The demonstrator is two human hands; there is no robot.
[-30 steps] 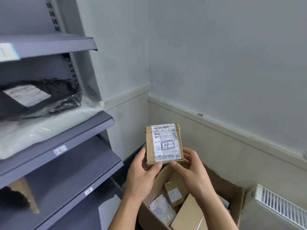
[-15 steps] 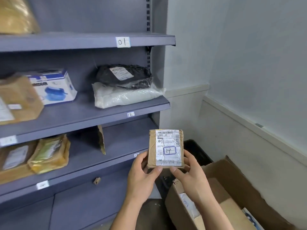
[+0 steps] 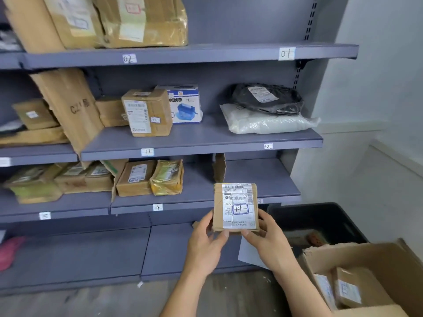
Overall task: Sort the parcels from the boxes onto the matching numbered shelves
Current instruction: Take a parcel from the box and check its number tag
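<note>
You hold the parcel in both hands, upright, with its label facing you. Your left hand grips its lower left corner, with the thumb on the front and the fingers curled up round the left side. Your right hand grips the lower right corner the same way, thumb on the front and the rest behind.

The parcel is a small, flat packet of brown cardboard. A white shipping label under clear tape covers nearly its whole face. The label has a barcode along the top, lines of small print, "G079" at the left, and a hand-written "14" inside a blue box. The label is creased and the cardboard's left edge looks scuffed.

Below the parcel and to its right, an open cardboard box sits on the floor with more labelled packets inside. Right of the parcel and a little behind it stands a black bin.

Behind the parcel runs a grey shelf, and its edge tag, left of the parcel, reads "14". On that shelf, left of the parcel, a brown carton lies against a yellow-taped packet. A torn cardboard divider stands just above the parcel.

Higher than the parcel, the next shelf carries the tags "11" and "12", and a black bag lies on a white bag above the "12" tag.
</note>
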